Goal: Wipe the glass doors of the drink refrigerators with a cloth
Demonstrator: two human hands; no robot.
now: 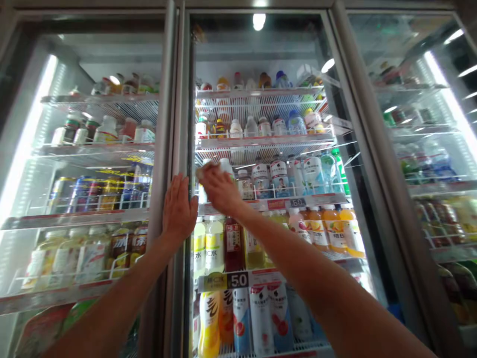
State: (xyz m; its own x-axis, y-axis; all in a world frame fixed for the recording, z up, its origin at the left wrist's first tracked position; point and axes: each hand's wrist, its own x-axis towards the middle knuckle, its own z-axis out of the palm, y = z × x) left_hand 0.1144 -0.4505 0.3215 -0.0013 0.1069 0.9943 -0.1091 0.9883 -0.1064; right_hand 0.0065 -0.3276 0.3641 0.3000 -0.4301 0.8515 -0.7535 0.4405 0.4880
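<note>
My left hand [178,206] lies flat on the metal door frame [175,124], between the left and middle glass doors. Its fingers point upward and hold nothing. My right hand [219,188] is raised in front of the middle glass door [257,54], near the door's left side. Its fingers are bent and slightly blurred. A small brownish thing [205,170] shows at the fingertips; I cannot make out what it is. Behind the glass, close to this hand, stand white-capped bottles [245,185] on a wire shelf.
Lower shelves hold orange drink bottles [331,226], a dark red bottle [233,243] and tall blue-white cartons [262,318]. A price tag [237,280] hangs on the shelf edge. Cans [112,193] stand behind the left door. Another cooler door [410,149] adjoins on the right.
</note>
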